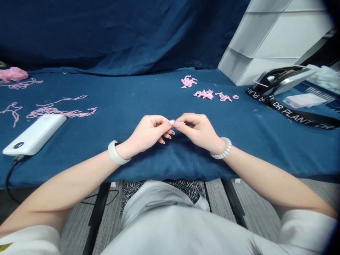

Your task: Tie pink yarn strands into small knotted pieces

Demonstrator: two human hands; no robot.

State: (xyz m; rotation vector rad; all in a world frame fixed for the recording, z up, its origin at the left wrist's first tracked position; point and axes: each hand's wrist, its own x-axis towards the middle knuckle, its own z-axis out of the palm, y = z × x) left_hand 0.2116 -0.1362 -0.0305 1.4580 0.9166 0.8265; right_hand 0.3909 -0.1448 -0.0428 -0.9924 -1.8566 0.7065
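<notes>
Pink yarn snippet (179, 123), seemingly lying crosswise, spans the gap between left hand (147, 134) and right hand (198, 131), both pinching it together just above the desk (132, 102).

A short length of pink yarn (179, 123), thin and lying roughly level, is pinched between the thumb and fingers of the left hand (147, 132) and the right hand (198, 131), with part of it hidden by the fingers. Farther along the blue cloth-covered worktop (148, 95), small kinked pink yarn pieces (204, 94) lie in loose clusters – well apart from the hands.
</notes>
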